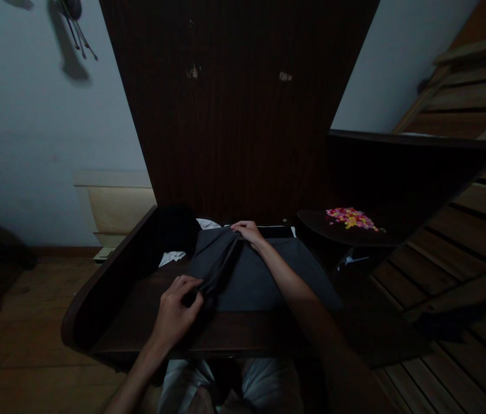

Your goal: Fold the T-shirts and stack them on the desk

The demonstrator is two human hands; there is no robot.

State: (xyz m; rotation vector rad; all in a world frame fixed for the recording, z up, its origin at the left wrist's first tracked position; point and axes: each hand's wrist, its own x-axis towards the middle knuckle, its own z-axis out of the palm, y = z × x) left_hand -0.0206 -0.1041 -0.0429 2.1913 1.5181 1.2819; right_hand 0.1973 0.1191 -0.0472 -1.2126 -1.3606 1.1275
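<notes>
Your left hand [178, 306], left of centre in the lower half of the frame, is closed with thumb and fingers pinching the near end of a fold in the dark grey cloth [264, 282]. Your right hand [247, 231], just above the middle of the cloth, pinches the far end of that fold, its forearm crossing over the cloth from the lower right. The cloth lies at the lower centre of the frame, flat on its right part and gathered between your hands, on the dark wooden surface [139, 325].

Just beyond its upper left corner are a black bundle [177, 230] and white crumpled pieces [172, 257], paper or fabric, you cannot tell which. Right of centre, a small shelf [318, 223] carries a scatter of pink and yellow bits [353, 218].

If you pull the two ends unevenly, the fold would likely skew or bunch. The near edge lies close to the front of the surface, so a hard tug towards you could drag it over. Your right forearm may also rumple the flat part by brushing it, and the dim light makes creases easy to miss.

No brand, label or writing can be read anywhere.
</notes>
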